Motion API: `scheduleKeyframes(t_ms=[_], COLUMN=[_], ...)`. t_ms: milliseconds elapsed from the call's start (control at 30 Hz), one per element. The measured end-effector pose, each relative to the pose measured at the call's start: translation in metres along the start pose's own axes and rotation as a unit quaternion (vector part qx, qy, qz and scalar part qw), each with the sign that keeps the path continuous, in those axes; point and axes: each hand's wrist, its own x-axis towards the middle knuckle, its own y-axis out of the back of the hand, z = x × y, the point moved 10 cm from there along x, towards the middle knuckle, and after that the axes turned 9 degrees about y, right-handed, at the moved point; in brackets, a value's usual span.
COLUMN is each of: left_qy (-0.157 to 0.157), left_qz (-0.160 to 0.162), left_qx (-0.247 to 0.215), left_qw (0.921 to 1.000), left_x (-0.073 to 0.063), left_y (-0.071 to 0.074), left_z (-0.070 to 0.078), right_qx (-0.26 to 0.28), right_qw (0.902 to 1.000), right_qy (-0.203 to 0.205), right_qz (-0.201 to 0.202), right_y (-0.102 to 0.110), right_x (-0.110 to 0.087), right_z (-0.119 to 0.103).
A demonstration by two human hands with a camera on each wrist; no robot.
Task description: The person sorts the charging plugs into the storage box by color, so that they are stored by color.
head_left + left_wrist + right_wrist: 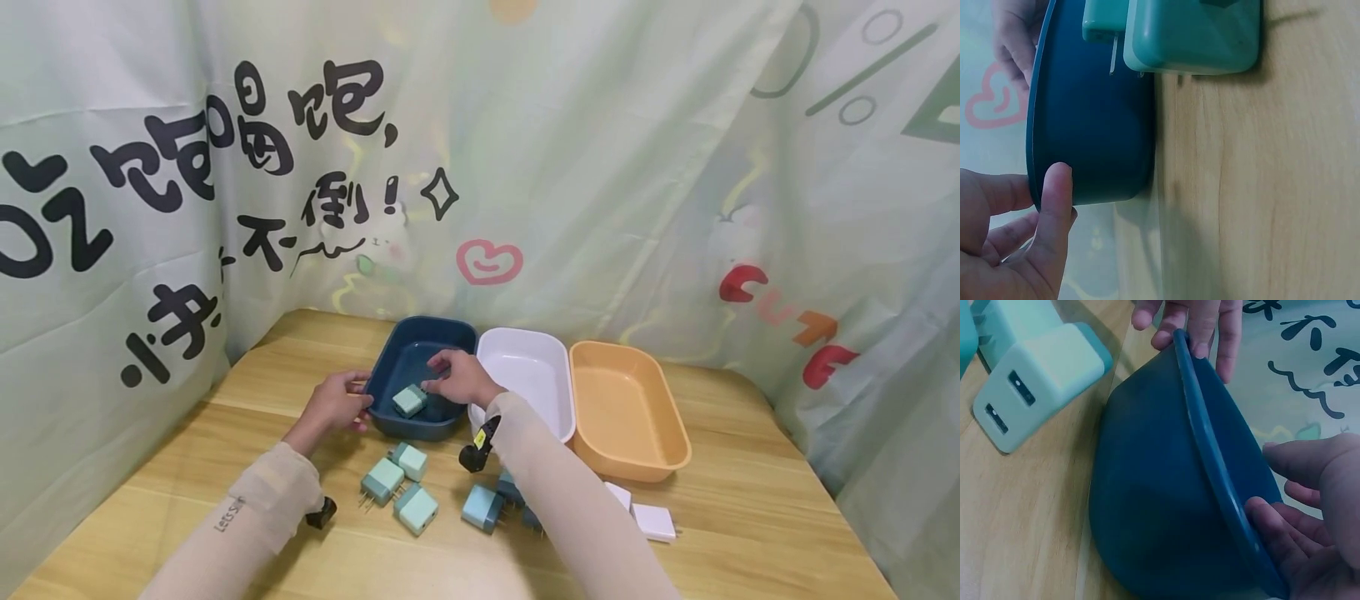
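Observation:
A dark blue bin (423, 429) stands at the back left of the table. My left hand (339, 402) pinches its left rim, with the thumb and fingers on either side of the wall in the left wrist view. Inside the bin lies a mint green plug charger (409, 401). My right hand (461, 379) hovers over the bin's right part, beside that charger. Its thumb and fingers stand apart with nothing visible between them in the right wrist view. Several more green chargers, among them one (416, 509) turned port-side forward, lie in front of the bin.
A white bin (566, 375) and an orange bin (678, 425) stand right of the blue one. Blue chargers (482, 507) lie near the right forearm, which partly covers them. White chargers (654, 522) sit before the orange bin. A printed curtain (600, 167) hangs behind the table.

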Motion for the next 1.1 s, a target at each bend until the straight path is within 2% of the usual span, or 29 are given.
scheduleKeyframes(t_ms=[200,500,833,1100], left_qy=[-0.002,-0.003,0.004,0.004], left_qz=[0.001,-0.001,-0.004,-0.003], left_qx=[-0.004,-0.003,-0.002,0.004], left_qw=[1.0,1.0,1.0,1.0], left_x=[0.001,0.001,0.0,-0.001], left_y=[0.001,0.0,0.0,-0.001], left_z=[0.0,0.0,0.001,0.001], right_qx=[0.038,0.081,0.18,0.187], right_qw=[0.9992,0.9959,0.9827,0.9806], right_qy=[-0.005,0.038,0.045,0.056], right_qz=[0.009,0.009,-0.001,-0.018], right_y=[0.003,0.005,0.002,-0.002], right_x=[-0.004,-0.013,-0.032,-0.048], right_z=[-0.003,-0.012,-0.017,-0.022])
